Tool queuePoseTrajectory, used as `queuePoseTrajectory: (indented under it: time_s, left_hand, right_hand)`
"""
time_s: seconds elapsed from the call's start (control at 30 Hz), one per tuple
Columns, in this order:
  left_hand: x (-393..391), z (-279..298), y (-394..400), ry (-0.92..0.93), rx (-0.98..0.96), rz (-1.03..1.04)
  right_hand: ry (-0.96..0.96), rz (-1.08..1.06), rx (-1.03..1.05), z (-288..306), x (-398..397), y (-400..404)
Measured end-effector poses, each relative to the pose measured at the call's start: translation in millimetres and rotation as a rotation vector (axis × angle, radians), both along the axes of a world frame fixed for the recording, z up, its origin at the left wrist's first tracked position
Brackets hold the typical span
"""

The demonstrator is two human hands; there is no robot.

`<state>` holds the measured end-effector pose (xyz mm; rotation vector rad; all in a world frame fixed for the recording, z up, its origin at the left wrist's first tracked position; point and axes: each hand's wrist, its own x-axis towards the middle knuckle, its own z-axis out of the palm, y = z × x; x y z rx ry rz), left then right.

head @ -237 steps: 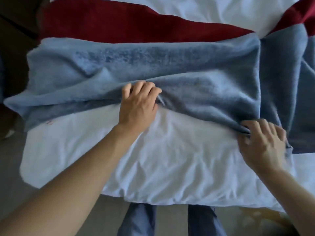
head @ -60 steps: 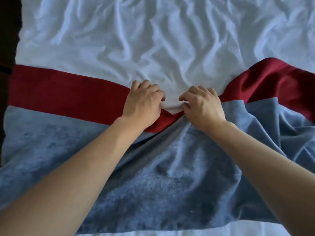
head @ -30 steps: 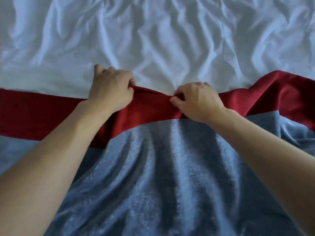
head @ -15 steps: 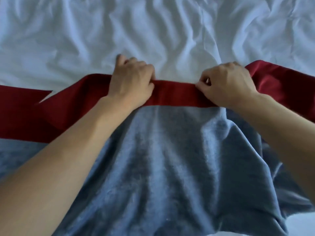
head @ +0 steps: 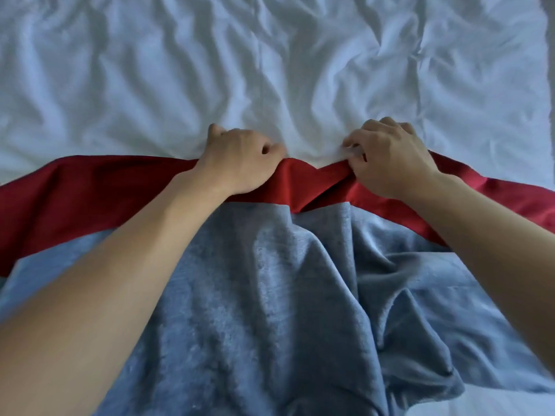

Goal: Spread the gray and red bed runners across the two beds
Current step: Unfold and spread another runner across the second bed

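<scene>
A red bed runner (head: 90, 199) lies as a band across the white bed sheet (head: 270, 70), running from the left edge to the right edge. A gray bed runner (head: 255, 295) lies bunched and wrinkled in front of it, overlapping the red one's near side. My left hand (head: 240, 163) grips the red runner's far edge near the middle. My right hand (head: 387, 157) pinches the same edge a little to the right, together with a fold of white sheet. Between the hands the red edge dips.
The white sheet is heavily creased beyond the runners. The bed's right edge (head: 548, 85) shows at the far right. A strip of white sheet (head: 480, 403) shows at the lower right, below the gray runner.
Both hands have moved a little farther up the bed with the red edge. The stretch between them, taut half a second ago, now sags. The gray runner is more bunched on the right.
</scene>
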<state>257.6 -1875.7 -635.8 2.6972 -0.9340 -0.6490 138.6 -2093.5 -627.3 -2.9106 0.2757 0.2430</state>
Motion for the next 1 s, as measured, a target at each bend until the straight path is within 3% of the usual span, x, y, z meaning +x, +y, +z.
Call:
queuePoseTrajectory:
  time_s: [0.23, 0.6, 0.77, 0.9, 1.0]
  left_hand:
    - [-9.9, 17.1, -27.1, 0.110, 0.191, -0.268]
    - [-36.2, 17.1, -60.4, 0.108, 0.117, -0.244]
    - [-33.3, 16.0, -69.2, 0.025, 0.069, -0.235]
    - [-15.3, 16.6, -67.4, -0.286, -0.068, -0.133]
    - [-2.5, 15.5, -68.1, -0.243, -0.088, -0.069]
  right_hand:
    - [-0.066, 0.009, 0.010, -5.0, -14.2, -32.5]
    - [-0.105, -0.104, 0.077, -6.1, -21.8, -50.9]
    - [-0.141, -0.055, 0.151, -5.9, -17.5, -40.0]
    - [-0.171, -0.076, 0.059, -4.2, -9.1, -44.3]
    - [-0.119, -0.154, -0.005, -3.6, -0.7, -56.9]
